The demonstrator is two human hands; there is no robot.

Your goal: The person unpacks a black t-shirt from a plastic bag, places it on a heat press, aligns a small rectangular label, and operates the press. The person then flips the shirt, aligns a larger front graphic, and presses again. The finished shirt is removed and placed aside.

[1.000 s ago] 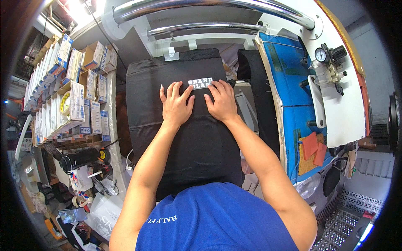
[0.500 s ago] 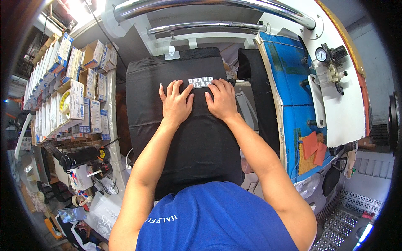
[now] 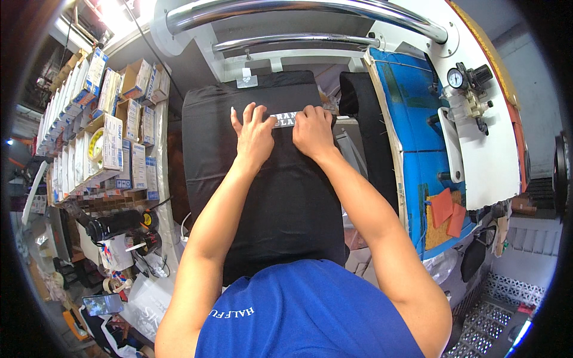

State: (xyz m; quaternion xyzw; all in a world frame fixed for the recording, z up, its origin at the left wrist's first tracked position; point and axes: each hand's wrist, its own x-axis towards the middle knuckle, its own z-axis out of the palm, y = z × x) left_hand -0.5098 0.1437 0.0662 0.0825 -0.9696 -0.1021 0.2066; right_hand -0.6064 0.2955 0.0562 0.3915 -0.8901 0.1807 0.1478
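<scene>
A black garment [image 3: 286, 197] is spread over a flat board in front of me. Near its far end lies a small patch with white block letters [image 3: 285, 120]; whether it is a loose transfer or part of the cloth, I cannot tell. My left hand [image 3: 255, 136] is at the patch's left end, thumb and forefinger closed there and the little finger sticking out. At the right end my right hand [image 3: 313, 132] has its fingers bunched together and bent down. Both hands cover the ends of the lettering, and their fingertips are partly hidden.
Chrome bars [image 3: 304, 7] of a machine span the far side. A clear tag [image 3: 246, 80] lies at the garment's far edge. A blue padded board [image 3: 421, 107] and a pressure gauge [image 3: 455, 78] are on the right. Boxes [image 3: 107, 143] fill a left shelf; a phone [image 3: 102, 304] lies below.
Both hands have drawn their fingers in, from spread to pinched, at the patch's ends. The right hand has shifted slightly left and now covers more of the lettering.
</scene>
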